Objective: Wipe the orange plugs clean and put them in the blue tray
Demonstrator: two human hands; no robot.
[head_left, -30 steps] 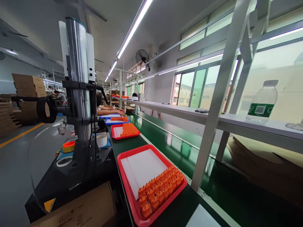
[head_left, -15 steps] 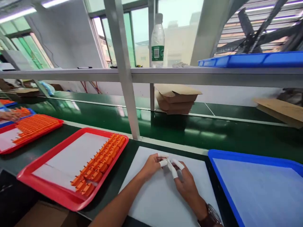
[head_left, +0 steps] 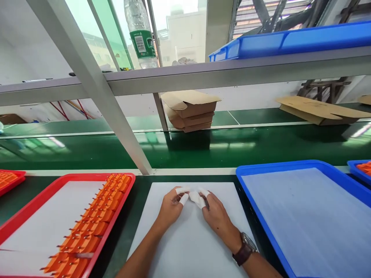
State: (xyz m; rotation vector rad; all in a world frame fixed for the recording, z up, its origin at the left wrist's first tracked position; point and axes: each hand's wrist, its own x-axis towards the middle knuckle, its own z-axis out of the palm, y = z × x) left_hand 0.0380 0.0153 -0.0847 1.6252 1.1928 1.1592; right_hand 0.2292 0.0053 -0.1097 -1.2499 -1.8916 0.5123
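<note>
My left hand (head_left: 171, 206) and my right hand (head_left: 217, 218) meet above a white sheet (head_left: 185, 247) lying on the dark green bench. White coverings (head_left: 183, 198) wrap the thumb and fingertips of my left hand. Similar white coverings (head_left: 197, 199) are on my right thumb and forefinger. Both hands are closed in a pinch, fingertips almost touching. Whatever sits between the fingers is too small or hidden to make out. To the left, a red tray (head_left: 65, 178) holds rows of orange parts (head_left: 92, 227) with dark pins sticking out. A watch (head_left: 245, 249) is on my right wrist.
A blue tray (head_left: 252, 170) with a pale lining stands at right, another blue tray (head_left: 355, 166) beyond it. A metal post (head_left: 110, 108) and shelf edge (head_left: 232, 73) cross ahead. Behind are cardboard boxes (head_left: 194, 112), a plastic bottle (head_left: 142, 38) on the shelf and a green belt (head_left: 261, 144).
My view has swung right and tilted down, so the red tray appears farther left and nearer. My hands stay together over the white sheet, with the fingers slightly rearranged.
</note>
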